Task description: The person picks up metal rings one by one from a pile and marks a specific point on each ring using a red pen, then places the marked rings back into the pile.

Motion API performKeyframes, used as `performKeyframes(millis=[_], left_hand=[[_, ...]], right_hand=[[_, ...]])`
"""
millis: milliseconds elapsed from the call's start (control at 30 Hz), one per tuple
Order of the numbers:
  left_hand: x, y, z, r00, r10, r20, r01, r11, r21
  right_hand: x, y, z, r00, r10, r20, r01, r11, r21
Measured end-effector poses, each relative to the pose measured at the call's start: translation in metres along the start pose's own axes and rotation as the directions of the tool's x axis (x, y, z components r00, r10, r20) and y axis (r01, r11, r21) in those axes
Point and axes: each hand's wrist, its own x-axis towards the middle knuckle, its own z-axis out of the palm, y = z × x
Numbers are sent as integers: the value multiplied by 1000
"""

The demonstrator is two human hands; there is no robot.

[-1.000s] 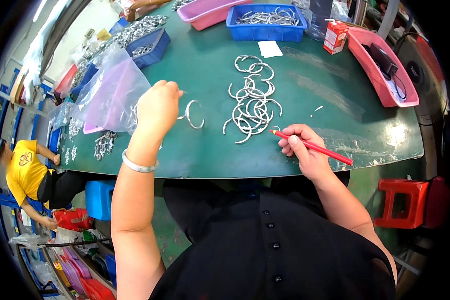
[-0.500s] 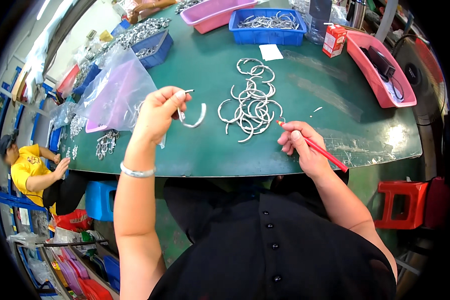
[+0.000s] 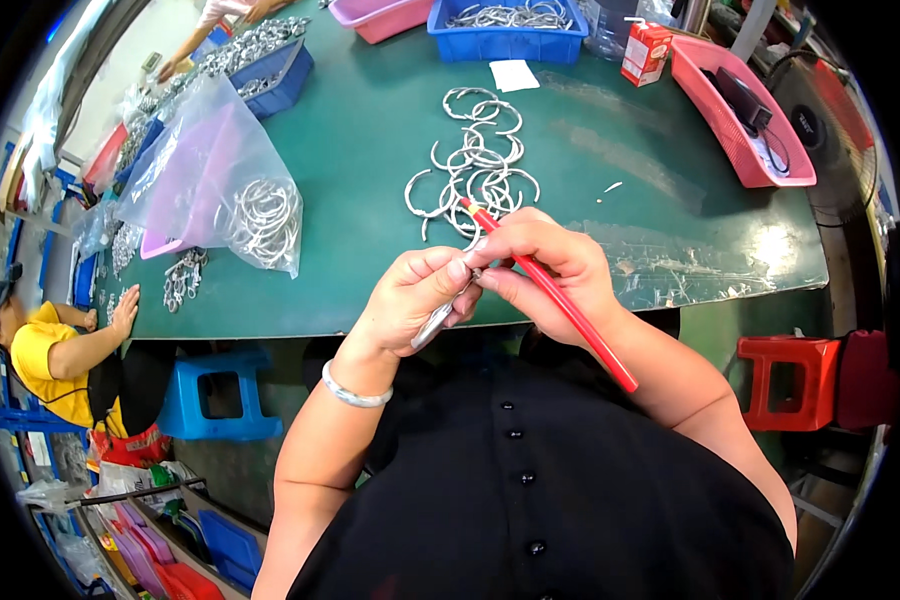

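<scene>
My left hand (image 3: 420,295) pinches a silver open bangle (image 3: 435,325) above the near edge of the green table, partly covering it with the fingers. Close against it, my right hand (image 3: 560,275) grips a red pencil (image 3: 580,325) slanting between thumb and fingers, its tip toward the far left. The right fingertips also meet the bangle's end; what exactly lies between them is too small to make out. Just beyond both hands lies a loose pile of similar silver bangles (image 3: 473,158) on the table.
A clear bag (image 3: 288,262) of bangles is at the left, by a pink tray. Blue bins (image 3: 510,45) and a pink basket (image 3: 798,172) stand farther off, with a red drink carton (image 3: 646,54). A person in yellow (image 3: 45,355) sits at the left; another person's arm reaches in at the far left.
My left hand has moved right and nearer with the bangle; my right hand has moved left with the pencil to meet it. The view has shifted, and the clear bag's bangles now show.
</scene>
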Motion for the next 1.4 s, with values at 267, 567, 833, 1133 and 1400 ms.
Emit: performKeyframes(millis=[267, 567, 833, 1133, 1400], left_hand=[[-13, 0, 8, 994, 0, -107, -20, 983, -182], [-46, -9, 6, 875, 427, -230, -304, 852, 426], [-38, -23, -3, 920, 211, -329, -228, 973, -14], [-32, -28, 1, 983, 59, -171, -110, 946, -305], [-34, -29, 3, 987, -10, -160, -54, 920, -388]], right_hand=[[-2, -3, -6, 987, -160, -31, 156, 982, -111], [-6, -5, -8, 987, -159, -9, 156, 977, -144], [-4, -23, 10, 997, -66, 48, 65, 997, 31], [-9, -17, 11, 995, 8, 102, -18, 995, 96], [-9, -16, 12, 989, 144, 25, -146, 970, 193]])
